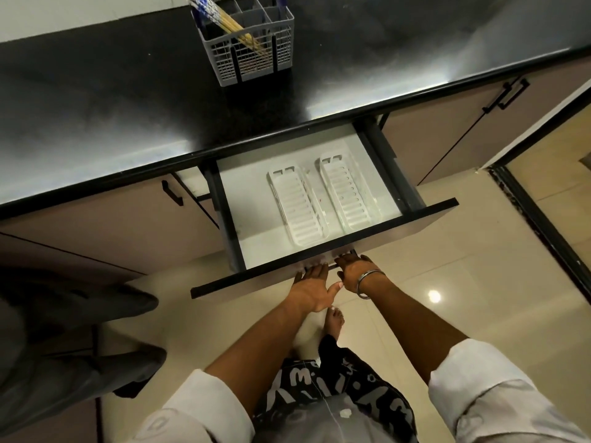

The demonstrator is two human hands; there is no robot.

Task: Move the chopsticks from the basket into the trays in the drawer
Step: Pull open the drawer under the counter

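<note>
Two trays [324,199] side by side in drawer [252,225], basket [248,47] behind

The countertop [128,100] is glossy black stone. The grid basket [256,55] is grey plastic; the two slotted trays [300,212] [350,193] are white plastic. The floor tiles [463,282] are glossy, and the bangle [367,282] looks metallic.

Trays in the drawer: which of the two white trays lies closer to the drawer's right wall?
The right tray, beside the dark right wall; the left tray sits nearer the drawer's middle.

chopsticks [224,19]: tops cut by upper edge | both hands' fingers [315,270]: tips hidden under drawer [319,273] front
</note>
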